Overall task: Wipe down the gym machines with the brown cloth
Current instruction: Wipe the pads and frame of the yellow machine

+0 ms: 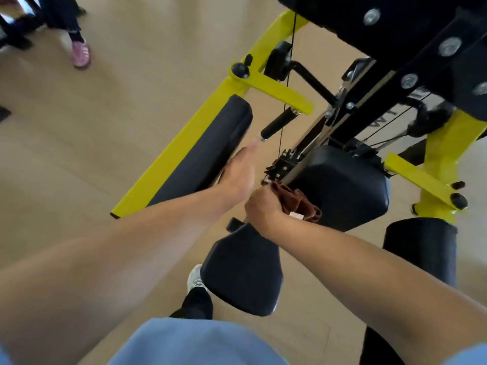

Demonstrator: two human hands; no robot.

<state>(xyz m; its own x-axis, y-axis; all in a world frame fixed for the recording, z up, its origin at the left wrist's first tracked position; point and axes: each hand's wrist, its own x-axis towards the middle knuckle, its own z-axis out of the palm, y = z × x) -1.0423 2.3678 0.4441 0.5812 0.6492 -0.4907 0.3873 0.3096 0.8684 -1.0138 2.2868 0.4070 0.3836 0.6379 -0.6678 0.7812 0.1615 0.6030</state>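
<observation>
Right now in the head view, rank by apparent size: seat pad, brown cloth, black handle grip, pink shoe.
1. seat pad
2. brown cloth
3. black handle grip and pink shoe: alike, and the shoe's farther, so unranked.

The scene is brightly and evenly lit by soft, diffuse light, with no hard shadows on the pale tan wooden floor (110, 106). Small bright highlights sit on the round silver bolt heads (450, 46) of the black steel frame (395, 30). The wide-angle lens bends the bright yellow painted metal bars (184, 151) and stretches the forearms toward the lower corners. Motion blur smears the outstretched bare left hand (238, 172) and the pink shoe (81, 54) at the upper left. The black padded vinyl cushions (342, 185) show a dull, soft sheen.
</observation>
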